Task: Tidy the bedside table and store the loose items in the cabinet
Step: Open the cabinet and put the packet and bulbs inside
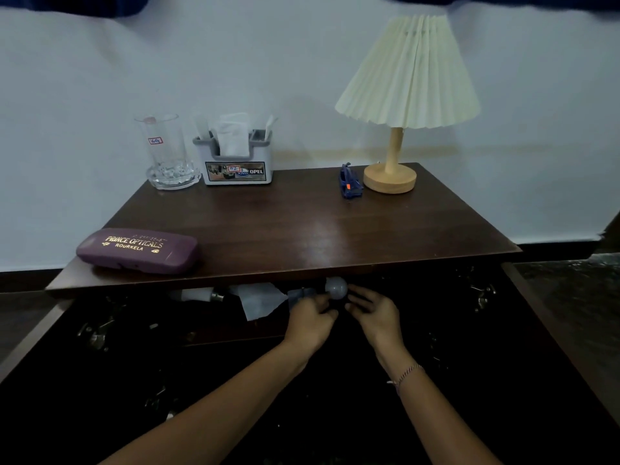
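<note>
Dark-brown wood forms the tabletop of the bedside table, its front edge jutting out over the open cabinet below. Both doors are swung wide, the left door and the right door flanking the two forearms, with dark open room between them. Just under that front edge, the left hand has its fingers curled round the greyish neck of a light bulb, whose pale globe sits right beneath the lip of the top. The right hand lies just beside it, fingers stretched and relaxed toward the globe; whether the tips touch it I cannot tell. A thread bracelet circles the right wrist. Left of the hands, inside the cabinet, lie a crumpled white paper and a second bulb.

On the top, a purple spectacle case lies closed at the front-left corner, close to the edge. Along the back stand a clear glass and, just beside it, a grey tissue holder. A small blue object sits near the round wooden base of a lamp with a pleated cream shade. A pale wall rises behind, and dark floor shows at the right
</note>
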A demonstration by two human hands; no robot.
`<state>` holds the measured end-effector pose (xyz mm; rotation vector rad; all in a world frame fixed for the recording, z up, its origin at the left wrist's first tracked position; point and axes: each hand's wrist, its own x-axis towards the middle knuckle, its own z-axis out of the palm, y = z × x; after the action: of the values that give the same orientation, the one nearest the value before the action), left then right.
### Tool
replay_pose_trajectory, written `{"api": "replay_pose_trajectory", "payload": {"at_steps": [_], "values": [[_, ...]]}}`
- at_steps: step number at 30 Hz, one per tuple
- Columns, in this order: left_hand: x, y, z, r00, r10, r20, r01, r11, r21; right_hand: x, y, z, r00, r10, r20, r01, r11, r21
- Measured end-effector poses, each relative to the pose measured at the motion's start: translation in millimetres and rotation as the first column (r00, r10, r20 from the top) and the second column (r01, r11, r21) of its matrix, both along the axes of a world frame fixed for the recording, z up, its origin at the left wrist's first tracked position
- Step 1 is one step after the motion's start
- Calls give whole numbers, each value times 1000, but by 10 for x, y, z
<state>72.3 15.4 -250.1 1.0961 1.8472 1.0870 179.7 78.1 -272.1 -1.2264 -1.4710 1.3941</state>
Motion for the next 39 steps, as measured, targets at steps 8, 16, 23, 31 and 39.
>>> {"api": "replay_pose_trajectory", "payload": {"at_steps": [8,16,23,31,39], "values": [[-70,-346,187,1000,-6,-14,6,1000,-7,31,-233,204,999,8,49,-11,999,46],[-166,-692,422,995,38,-87,-29,994,108,-64,-490,461,998,66,4,-65,988,143],[-243,-950,630,970,151,-193,-117,977,176,-94,-694,640,995,102,-12,-98,980,173],[-381,-1340,965,884,280,-375,-123,912,392,-254,-1042,998,981,184,-56,-154,927,342],[-681,-1519,1380,776,458,-433,-168,813,558,-661,-1175,1437,952,273,-142,-169,849,501]]}}
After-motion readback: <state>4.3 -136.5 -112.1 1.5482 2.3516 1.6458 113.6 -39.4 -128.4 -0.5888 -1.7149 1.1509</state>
